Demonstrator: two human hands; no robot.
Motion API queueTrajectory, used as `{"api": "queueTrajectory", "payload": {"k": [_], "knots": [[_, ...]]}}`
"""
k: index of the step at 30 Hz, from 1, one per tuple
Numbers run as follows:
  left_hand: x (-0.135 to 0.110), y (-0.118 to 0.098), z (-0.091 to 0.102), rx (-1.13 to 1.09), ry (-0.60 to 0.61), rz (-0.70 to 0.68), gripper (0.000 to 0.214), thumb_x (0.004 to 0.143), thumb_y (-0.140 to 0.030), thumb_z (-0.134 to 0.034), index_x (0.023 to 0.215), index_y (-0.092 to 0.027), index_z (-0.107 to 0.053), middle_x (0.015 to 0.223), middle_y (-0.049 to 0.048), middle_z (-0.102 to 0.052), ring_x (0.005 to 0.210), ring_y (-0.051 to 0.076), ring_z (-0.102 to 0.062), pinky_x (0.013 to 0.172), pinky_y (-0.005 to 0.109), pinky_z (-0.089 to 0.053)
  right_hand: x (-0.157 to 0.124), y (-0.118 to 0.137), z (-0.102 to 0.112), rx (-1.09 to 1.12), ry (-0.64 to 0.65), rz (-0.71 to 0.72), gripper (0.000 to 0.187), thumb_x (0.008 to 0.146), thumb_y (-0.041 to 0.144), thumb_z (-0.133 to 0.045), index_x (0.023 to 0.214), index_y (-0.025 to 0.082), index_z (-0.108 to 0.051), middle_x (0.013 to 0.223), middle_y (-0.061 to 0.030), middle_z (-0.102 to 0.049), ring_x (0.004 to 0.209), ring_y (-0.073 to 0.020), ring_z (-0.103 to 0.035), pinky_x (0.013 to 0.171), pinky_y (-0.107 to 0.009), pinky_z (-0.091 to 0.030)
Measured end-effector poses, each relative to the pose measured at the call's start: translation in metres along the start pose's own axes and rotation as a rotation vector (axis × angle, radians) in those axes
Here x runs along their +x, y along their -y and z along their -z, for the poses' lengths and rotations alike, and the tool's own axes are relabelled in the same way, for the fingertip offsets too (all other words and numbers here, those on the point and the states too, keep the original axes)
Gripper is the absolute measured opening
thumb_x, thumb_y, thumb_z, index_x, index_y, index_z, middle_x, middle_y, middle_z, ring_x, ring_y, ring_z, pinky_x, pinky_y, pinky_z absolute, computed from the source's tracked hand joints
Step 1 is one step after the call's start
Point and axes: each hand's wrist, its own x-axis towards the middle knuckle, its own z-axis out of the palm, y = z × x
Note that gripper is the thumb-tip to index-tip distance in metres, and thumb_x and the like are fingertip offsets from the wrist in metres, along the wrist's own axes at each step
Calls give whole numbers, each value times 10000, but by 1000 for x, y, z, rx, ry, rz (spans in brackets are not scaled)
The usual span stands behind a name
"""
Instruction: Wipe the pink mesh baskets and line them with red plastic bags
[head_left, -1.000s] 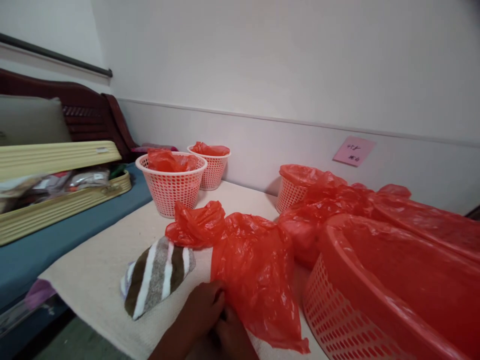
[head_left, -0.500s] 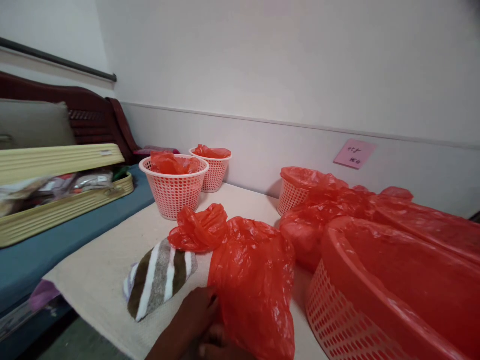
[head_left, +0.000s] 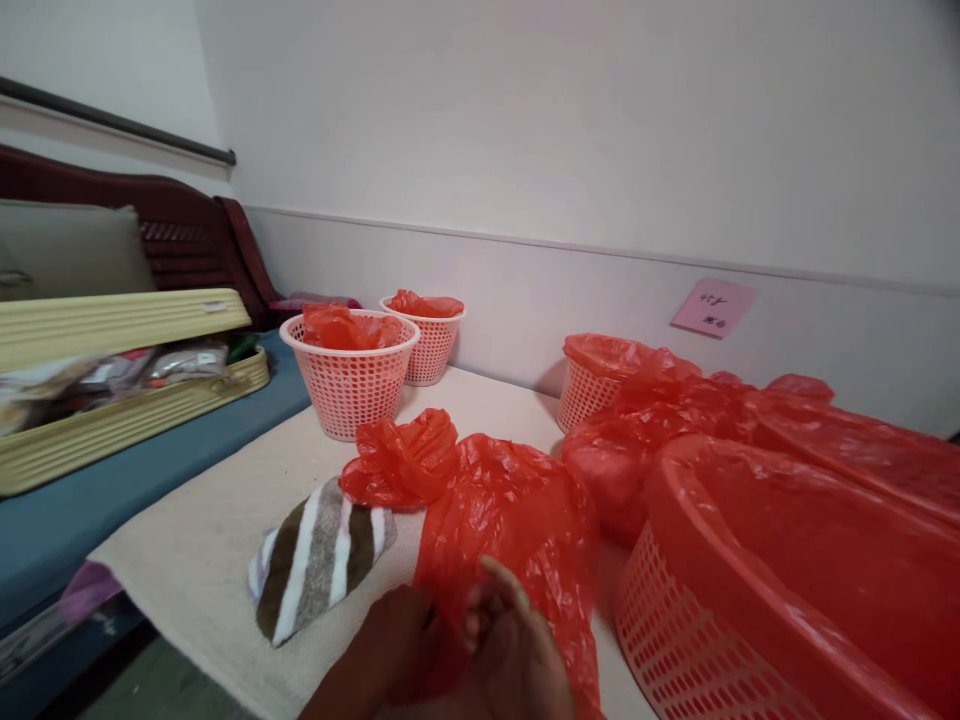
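Observation:
A red plastic bag [head_left: 517, 500] lies crumpled on the white-covered table, its bunched upper part spread to the left. My left hand [head_left: 394, 635] is closed on the bag's near left edge; the fingertips are hidden. Over the near part of the bag, my right hand [head_left: 517, 640] is turned palm up, one finger raised and the others loosely curled, with nothing seen in it. To the left of the bag rests a striped brown, grey and white fuzzy cloth item [head_left: 322, 560], partly under the bag's bunched end.
A large red-lined basket [head_left: 675, 600] stands close on the right, with more red bags [head_left: 637, 450] behind it. Two pale baskets [head_left: 349, 385] with red liners stand at the back left. A pink note [head_left: 712, 308] is on the wall; an open yellow case [head_left: 135, 400] lies on the bed.
My right hand has come up from the bottom edge and moved right over the bag, turning palm up. My left hand stays by the bag's left edge. The bag's near part has flattened and shifted.

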Motion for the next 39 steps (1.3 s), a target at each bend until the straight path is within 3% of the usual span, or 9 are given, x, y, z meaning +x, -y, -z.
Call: {"api": "queueTrajectory", "payload": {"k": [3,7,12,20,25,28,32,35,39], "knots": [[1,-6,3,118,25,-33,232,810,-295,-522,648,-212,-666,699,75,-703,619,217,-594,564,323,-325,16,-4,20,-96,-205,44,602,713,601,-619,1169,212,-564,862,-56,-684,742,-198,-631,681,-304,-473],[1,-10,5,181,33,-56,256,824,-295,-473,687,-203,-668,712,92,-707,636,242,-606,571,329,-296,32,-13,39,-481,-312,106,590,692,550,-629,1136,164,-587,937,-82,-696,856,-247,-637,768,-344,-470],[3,-13,12,144,-66,-67,235,852,-342,-464,788,-195,-635,783,84,-694,687,237,-597,622,336,-326,41,-26,41,-928,-271,192,403,725,438,-545,1007,171,-651,1033,-113,-700,964,-278,-625,883,-376,-431],[1,-24,37,-58,-307,-158,249,910,-319,-393,805,-208,-590,769,22,-618,709,164,-573,665,278,-428,47,-39,43,-1091,-204,245,258,728,357,-479,845,196,-645,906,-116,-697,866,-269,-640,816,-366,-462],[19,-33,81,-108,-513,-211,243,913,-367,-413,942,-208,-594,827,20,-622,736,168,-590,683,284,-467,42,-36,35,-1201,-207,256,178,729,231,-484,807,212,-643,914,-99,-687,877,-253,-632,818,-339,-447],[41,-36,120,-58,-608,-267,232,890,-363,-447,997,-213,-587,938,29,-615,862,176,-598,780,294,-479,37,-33,31,-1231,-180,239,186,759,207,-474,836,201,-642,916,-100,-683,884,-249,-625,819,-337,-436],[74,-40,175,88,-728,-304,247,823,-331,-495,1015,-198,-575,1016,50,-555,846,187,-577,744,318,-495,33,-32,31,-1290,-178,245,174,774,194,-487,842,198,-647,926,-106,-680,878,-253,-613,813,-341,-414],[92,-46,208,202,-779,-301,291,798,-287,-511,1067,-184,-557,1075,66,-528,791,167,-581,739,323,-505,32,-33,33,-1329,-191,212,153,773,207,-513,835,211,-653,901,-106,-688,853,-261,-620,783,-341,-402],[108,-51,238,337,-792,-278,381,781,-236,-529,1149,-138,-534,1245,123,-490,724,131,-584,784,334,-516,28,-35,36,-1377,-147,174,160,776,225,-522,853,211,-662,885,-114,-703,836,-278,-634,754,-344,-394]]}}
